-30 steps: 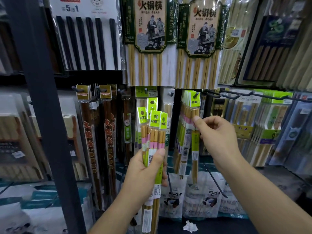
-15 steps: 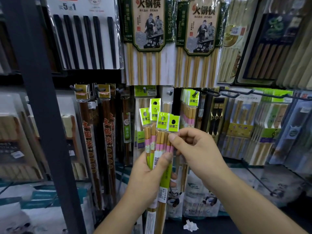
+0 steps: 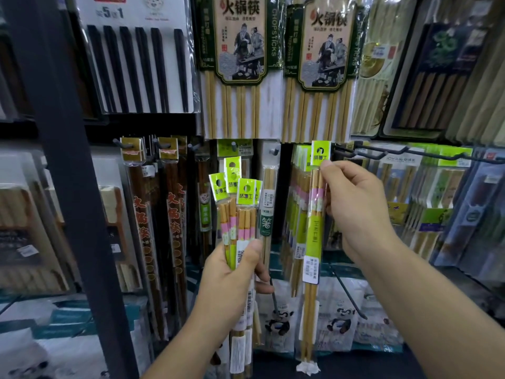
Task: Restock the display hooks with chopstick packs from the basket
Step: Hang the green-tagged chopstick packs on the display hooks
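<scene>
Right hand (image 3: pixel 358 212) is up at hook height, thumb and fingertips pinching a single chopstick pack (image 3: pixel 311 242) just under its green header. The pack hangs upright in front of the row of matching packs (image 3: pixel 297 192), just beside the black display hooks (image 3: pixel 363 154). Left hand (image 3: pixel 232 280) sits lower, fingers and thumb wrapped round a fanned bundle of green-tagged packs (image 3: pixel 237 214). Overhead the big packs (image 3: pixel 240 39) read "火锅筷" and "CHOPSTICKS".

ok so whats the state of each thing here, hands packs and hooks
left hand, gripping the bunch of packs
bunch of packs, upright, fanned
right hand, pinching the single pack near its top
single pack, hanging upright, on a hook or not unclear
black hooks, front ends bare
</scene>
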A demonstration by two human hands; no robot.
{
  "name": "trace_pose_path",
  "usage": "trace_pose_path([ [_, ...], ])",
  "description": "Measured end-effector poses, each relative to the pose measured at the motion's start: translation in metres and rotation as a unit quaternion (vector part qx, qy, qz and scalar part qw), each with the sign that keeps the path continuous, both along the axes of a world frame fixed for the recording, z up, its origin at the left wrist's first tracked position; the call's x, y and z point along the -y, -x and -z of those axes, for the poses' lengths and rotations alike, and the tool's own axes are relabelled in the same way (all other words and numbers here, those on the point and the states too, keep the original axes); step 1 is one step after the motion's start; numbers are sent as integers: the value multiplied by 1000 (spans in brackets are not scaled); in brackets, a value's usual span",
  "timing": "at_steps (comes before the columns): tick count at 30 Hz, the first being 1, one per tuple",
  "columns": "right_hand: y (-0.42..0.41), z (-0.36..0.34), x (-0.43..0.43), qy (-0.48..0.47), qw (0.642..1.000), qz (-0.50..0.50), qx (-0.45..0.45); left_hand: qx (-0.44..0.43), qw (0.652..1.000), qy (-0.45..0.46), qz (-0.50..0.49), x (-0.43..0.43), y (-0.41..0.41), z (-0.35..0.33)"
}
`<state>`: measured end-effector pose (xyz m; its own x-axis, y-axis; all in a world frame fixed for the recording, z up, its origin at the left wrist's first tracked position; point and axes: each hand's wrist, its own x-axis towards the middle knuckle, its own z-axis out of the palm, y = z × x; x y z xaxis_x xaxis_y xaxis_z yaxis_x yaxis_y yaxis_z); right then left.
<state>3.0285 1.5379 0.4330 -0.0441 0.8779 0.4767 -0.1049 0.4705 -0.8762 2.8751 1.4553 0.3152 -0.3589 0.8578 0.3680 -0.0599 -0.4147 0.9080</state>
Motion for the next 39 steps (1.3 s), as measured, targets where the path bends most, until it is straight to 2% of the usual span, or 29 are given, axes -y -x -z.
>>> trace_pose_path([
  [16,4,-3,-10,14,1000,18,4,-4,1000,2,8,2,-2,-3],
  [21,-1,5,-13,-8,996,67,58,-33,999,5,22,5,-3,-7],
  [27,-5,15,-4,-32,991,113,65,-36,999,5,39,6,-2,-8],
  [29,-3,22,7,-60,991,73,96,-29,999,3,41,6,-2,-8],
  [33,10,37,31,-64,980,-98,160,-31,998,-17,50,5,-6,-9],
  [39,16,39,32,-31,983,-112,143,-19,998,-27,56,8,-10,-10],
])
